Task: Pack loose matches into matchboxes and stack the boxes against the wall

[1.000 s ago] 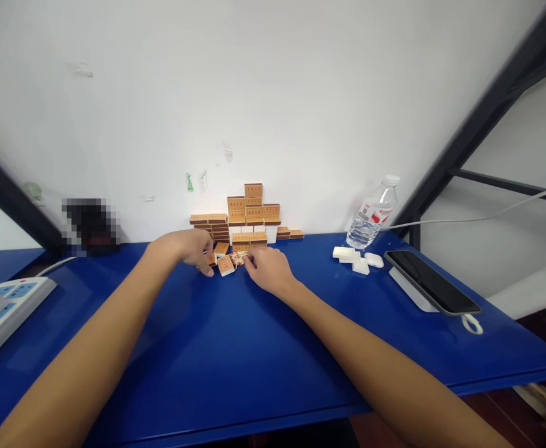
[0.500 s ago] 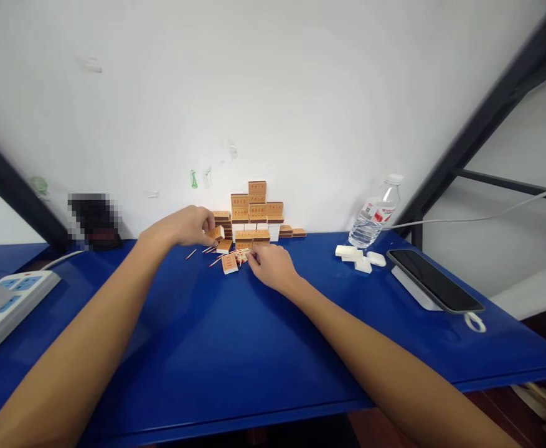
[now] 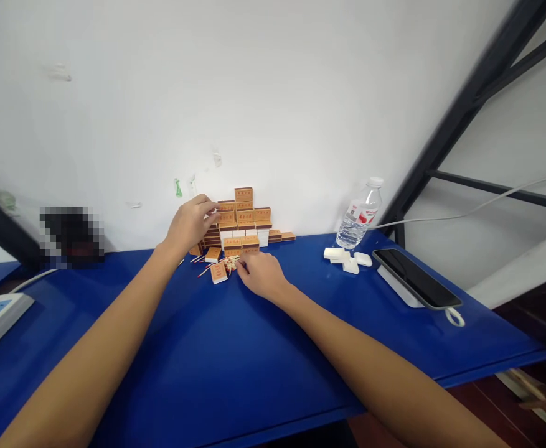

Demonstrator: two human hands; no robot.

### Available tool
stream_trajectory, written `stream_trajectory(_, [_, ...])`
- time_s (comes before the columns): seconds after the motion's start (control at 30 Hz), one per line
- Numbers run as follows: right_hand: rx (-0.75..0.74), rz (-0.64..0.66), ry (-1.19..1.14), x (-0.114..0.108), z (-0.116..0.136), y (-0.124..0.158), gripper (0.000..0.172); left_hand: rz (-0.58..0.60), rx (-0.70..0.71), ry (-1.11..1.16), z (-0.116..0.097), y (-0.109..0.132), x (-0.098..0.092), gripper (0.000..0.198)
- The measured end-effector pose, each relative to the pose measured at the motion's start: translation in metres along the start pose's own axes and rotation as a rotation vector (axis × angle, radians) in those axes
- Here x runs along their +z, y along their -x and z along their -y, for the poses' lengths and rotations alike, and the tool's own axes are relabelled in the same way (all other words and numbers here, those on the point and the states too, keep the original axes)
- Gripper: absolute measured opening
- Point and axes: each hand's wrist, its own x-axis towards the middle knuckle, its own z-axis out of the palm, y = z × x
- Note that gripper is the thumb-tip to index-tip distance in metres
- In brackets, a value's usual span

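Rising left hand (image 3: pixel 189 224), now against matchbox stack (image 3: pixel 245 214).

The left hand (image 3: pixel 189 223) touches the matchbox stack (image 3: pixel 246 216); the right hand (image 3: pixel 259 275) rests beside loose matches (image 3: pixel 230 264) on the blue table (image 3: pixel 235 354).

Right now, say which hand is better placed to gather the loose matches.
Probably the right. The right hand rests on the table at the loose matches; the left hand is raised at the stack of matchboxes.

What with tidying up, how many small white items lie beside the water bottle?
3: a flat box nearest the water bottle, a small box in front of it, a rounded case beside the phone. More may overlap.
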Motion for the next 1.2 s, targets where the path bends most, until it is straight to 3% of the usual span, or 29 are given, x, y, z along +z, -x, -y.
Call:
stream_trajectory(0.2, [-0.006, 0.017, -0.004, 0.000, 0.000, 0.001, 0.034, 0.045, -0.045, -0.058, -0.005, 0.006, 0.010, 0.012])
stream_trajectory(0.4, [-0.010, 0.016, 0.004, 0.000, 0.001, 0.000, 0.033, 0.025, -0.195, -0.157, -0.016, 0.008, 0.018, 0.011])
stream_trajectory(0.53, [-0.004, 0.003, 0.003, 0.000, 0.000, 0.000, 0.033, 0.057, -0.184, -0.120, -0.021, 0.009, 0.020, 0.009])
stream_trajectory(0.63, [0.009, -0.015, -0.002, -0.001, -0.004, -0.001, 0.032, 0.076, -0.170, -0.105, -0.020, 0.004, 0.011, 0.010])
stream_trajectory(0.8, [0.087, -0.084, 0.007, -0.008, -0.018, -0.007, 0.035, 0.069, -0.164, 0.060, -0.025, -0.001, -0.031, 0.016])
stream_trajectory(0.9, [0.154, -0.128, 0.021, -0.011, -0.029, -0.011, 0.036, 0.120, -0.142, 0.123, -0.037, 0.021, -0.047, 0.019])
stream_trajectory(1.0, [0.175, -0.157, 0.019, -0.011, -0.037, -0.013, 0.035, 0.263, -0.177, 0.086, -0.038, 0.062, -0.043, 0.021])
stream_trajectory(1.1, [0.118, -0.152, -0.002, -0.010, -0.039, -0.013, 0.031, 0.285, -0.182, -0.004, -0.022, 0.100, -0.030, 0.026])
stream_trajectory(1.2, [-0.029, -0.103, -0.044, -0.009, -0.032, -0.009, 0.021, 0.302, -0.165, -0.071, 0.002, 0.118, -0.021, 0.027])
